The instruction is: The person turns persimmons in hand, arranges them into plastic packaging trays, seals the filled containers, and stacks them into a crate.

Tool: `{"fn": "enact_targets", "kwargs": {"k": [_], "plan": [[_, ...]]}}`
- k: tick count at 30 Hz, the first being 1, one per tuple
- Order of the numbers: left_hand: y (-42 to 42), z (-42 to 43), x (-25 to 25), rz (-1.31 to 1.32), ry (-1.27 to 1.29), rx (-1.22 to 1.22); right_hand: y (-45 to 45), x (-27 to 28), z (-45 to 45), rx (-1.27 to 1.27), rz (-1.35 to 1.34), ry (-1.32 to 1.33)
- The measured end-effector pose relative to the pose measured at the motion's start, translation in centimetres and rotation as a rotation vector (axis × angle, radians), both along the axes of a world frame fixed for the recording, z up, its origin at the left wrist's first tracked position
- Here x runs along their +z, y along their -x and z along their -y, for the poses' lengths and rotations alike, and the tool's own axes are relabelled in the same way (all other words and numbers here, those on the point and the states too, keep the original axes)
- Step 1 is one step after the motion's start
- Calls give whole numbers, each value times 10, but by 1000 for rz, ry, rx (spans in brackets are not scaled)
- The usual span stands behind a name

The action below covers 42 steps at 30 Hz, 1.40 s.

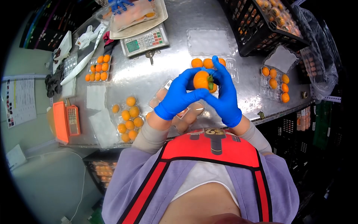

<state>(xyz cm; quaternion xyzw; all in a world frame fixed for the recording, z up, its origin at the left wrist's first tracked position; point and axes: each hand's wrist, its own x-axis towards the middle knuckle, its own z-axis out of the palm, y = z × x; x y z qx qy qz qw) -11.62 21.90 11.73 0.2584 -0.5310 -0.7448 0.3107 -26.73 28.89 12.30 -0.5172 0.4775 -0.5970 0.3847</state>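
A red bib (190,148) fronts the wearer's chest, nearest the camera. Above the near part of the metal table (149,74), a gloved left hand (178,95) has its fingers curled round the left side of 1 orange fruit (201,80), leafy cap turned rightward. The right hand (225,99) cups the opposite side, fingers partly bent and index raised; whether it grips anything I cannot tell. Just under the wrists lies a labelled clear pack (182,124); left of it, a fruit-filled tray (119,120) sits beside white sheets (104,128). Beyond the hands, another tray (232,66) shows a row of fruit. To the right, a third tray (266,90) holds 6. Farther off stand a black crate (257,37) and a scale (145,42), with another person's blue-gloved hand (120,5) over the pack on its pan.
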Motion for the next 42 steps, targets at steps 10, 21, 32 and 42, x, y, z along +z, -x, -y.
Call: {"fn": "enact_targets", "kwargs": {"k": [10,21,32,42], "plan": [[6,2,-4,156,686,210,2,-8,3,93,561,-228],[14,-4,-6,233,1024,132,6,-7,4,63,522,-266],[5,-1,-7,63,645,143,3,8,4,89,580,-234],[5,0,-10,63,677,149,4,3,2,111,362,-186]]}}
